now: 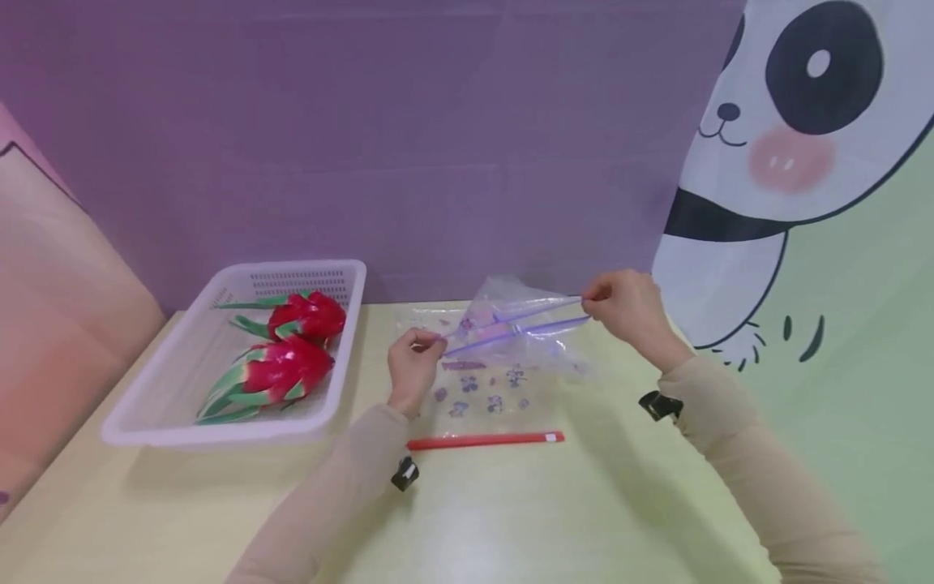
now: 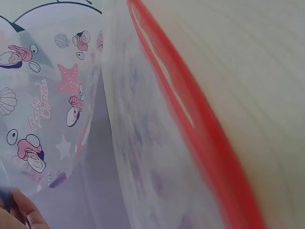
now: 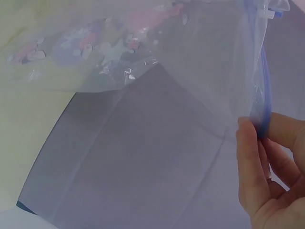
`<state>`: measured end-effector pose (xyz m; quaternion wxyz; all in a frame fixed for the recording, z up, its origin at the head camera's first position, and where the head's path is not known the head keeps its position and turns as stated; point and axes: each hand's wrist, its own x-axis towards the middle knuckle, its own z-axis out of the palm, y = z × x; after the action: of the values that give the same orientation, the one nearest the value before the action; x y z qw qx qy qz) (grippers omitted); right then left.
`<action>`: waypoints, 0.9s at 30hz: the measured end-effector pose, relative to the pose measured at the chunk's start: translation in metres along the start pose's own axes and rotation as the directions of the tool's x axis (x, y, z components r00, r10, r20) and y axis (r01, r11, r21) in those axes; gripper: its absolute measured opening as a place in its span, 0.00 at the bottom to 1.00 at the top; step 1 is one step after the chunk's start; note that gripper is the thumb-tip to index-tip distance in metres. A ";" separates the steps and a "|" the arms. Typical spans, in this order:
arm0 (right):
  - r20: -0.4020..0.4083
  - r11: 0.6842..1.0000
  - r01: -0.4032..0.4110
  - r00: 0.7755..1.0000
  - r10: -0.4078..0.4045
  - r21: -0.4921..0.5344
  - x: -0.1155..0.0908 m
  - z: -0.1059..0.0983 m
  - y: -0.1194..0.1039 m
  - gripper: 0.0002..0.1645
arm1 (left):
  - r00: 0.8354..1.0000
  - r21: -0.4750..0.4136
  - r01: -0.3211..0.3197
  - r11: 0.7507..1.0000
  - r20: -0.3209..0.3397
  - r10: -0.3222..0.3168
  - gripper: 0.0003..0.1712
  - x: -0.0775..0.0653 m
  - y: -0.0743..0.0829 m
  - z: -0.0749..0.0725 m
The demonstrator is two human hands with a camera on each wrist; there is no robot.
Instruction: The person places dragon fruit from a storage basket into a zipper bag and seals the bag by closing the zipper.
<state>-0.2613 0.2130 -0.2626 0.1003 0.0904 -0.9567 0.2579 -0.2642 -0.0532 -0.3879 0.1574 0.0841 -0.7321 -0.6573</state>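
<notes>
A clear zip bag (image 1: 503, 302) with a blue zip edge is held up over the table, its mouth spread so the two blue strips stand apart. My left hand (image 1: 414, 369) pinches the left end of that edge. At the opposite end, my right hand (image 1: 626, 307) grips the blue edge between thumb and fingers, seen closely in the right wrist view. Pink and purple shells and a starfish are printed on the bag (image 2: 47, 95) in the left wrist view. Below it on the table lies a second printed clear bag (image 1: 477, 405) with a red zip strip (image 1: 485, 440).
On the left of the table stands a white plastic basket (image 1: 219, 435). Inside it lie two red dragon fruits (image 1: 288, 373) with green leafy tips. A purple backdrop (image 1: 409, 162) rises behind the table, and a panda print (image 1: 788, 162) covers the right side.
</notes>
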 end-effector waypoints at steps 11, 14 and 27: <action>-0.082 0.994 -0.001 0.997 0.011 0.112 0.007 0.021 0.002 0.09 | 0.999 0.034 -0.010 0.999 0.051 0.008 0.08 -0.001 -0.001 0.008; -0.076 0.982 -0.024 0.996 0.039 0.189 0.010 0.030 -0.003 0.10 | 0.993 0.031 0.019 0.999 0.114 -0.022 0.09 -0.005 0.001 0.011; -0.004 0.931 -0.161 0.985 0.172 0.329 0.015 0.051 -0.014 0.12 | 0.936 0.002 0.191 0.982 0.302 -0.183 0.13 -0.015 0.003 0.013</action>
<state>-0.2800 0.1733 -0.2953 0.0771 0.0202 -0.9031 0.4221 -0.2546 -0.0358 -0.3879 -0.0181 0.0502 -0.7272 -0.6843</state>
